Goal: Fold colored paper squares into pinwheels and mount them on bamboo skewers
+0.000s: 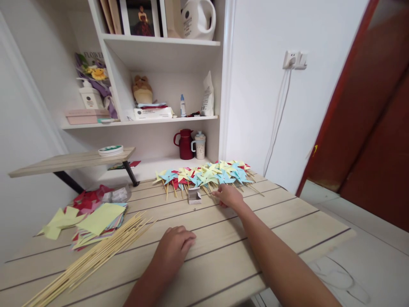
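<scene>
Near the middle of the wooden table, my left hand (175,246) rests with its fingers curled in, and nothing shows in it. My right hand (228,196) reaches to the front edge of a group of paper pinwheels (207,175), its thumb and fingers drawn together by their sticks. What it pinches, if anything, is hidden. The pinwheels are yellow, blue and red on thin sticks and lie overlapping at the back. Just left of my right hand stands a small open box (194,196).
A bundle of thin wooden sticks (105,247) lies at left, beside a stack of coloured paper sheets (104,219) and yellow cut paper (60,221). A low riser (73,161) stands behind them. White shelves (162,40) hold bottles and a toy; a red jug (185,145) stands below.
</scene>
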Motion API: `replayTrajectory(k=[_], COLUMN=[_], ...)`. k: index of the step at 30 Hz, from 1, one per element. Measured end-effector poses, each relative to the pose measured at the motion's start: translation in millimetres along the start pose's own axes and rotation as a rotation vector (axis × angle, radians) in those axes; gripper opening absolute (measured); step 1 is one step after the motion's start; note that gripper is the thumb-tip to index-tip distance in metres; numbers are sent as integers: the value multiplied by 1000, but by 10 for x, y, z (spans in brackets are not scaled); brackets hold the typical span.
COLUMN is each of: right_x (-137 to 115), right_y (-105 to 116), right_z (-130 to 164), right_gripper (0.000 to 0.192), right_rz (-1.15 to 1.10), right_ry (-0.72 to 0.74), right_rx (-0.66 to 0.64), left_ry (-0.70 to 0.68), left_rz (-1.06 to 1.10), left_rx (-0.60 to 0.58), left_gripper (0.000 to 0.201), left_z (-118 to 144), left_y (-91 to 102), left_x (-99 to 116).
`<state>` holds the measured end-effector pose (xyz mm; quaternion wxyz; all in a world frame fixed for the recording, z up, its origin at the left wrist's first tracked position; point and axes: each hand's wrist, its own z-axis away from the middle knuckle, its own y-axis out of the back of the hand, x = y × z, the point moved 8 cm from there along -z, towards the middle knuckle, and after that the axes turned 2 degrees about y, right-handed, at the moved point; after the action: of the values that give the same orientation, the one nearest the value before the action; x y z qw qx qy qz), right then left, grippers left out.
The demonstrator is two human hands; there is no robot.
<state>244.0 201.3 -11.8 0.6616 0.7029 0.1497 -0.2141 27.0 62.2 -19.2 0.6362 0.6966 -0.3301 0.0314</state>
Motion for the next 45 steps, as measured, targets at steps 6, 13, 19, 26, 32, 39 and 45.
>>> replayTrajectory(k=[6, 13, 19, 26, 32, 39, 45], right_x=[-195, -986, -1336, -1255, -1281, -1266, -1271], right_y=[293, 128, -494, -796, -871, -886, -902], right_z=[122, 716, 1106, 1021, 1063, 1049, 1051], right_gripper=[26, 37, 29, 25, 22, 23, 22], right_rz=[-61, -310, -445, -336, -145, -170, -188], right_ry=[116, 671, 854, 811, 837, 829, 827], right_rx=[265, 261, -74, -204, -224, -270, -288], left_ry=[11, 25, -9, 19, -73, -7, 207], left_rz=[-63, -87, -30, -71, -268, -589, -730], left_rx=[-44, -43, 21, 36, 214, 666, 572], left_gripper=[28, 26, 24, 21, 24, 25, 34], left_z=[-2, -16, -24, 144, 563, 992, 815], left_y=[-28, -54, -17, 129, 444, 1470, 1952], left_x=[-8, -60, -91, -164, -275, -808, -1274])
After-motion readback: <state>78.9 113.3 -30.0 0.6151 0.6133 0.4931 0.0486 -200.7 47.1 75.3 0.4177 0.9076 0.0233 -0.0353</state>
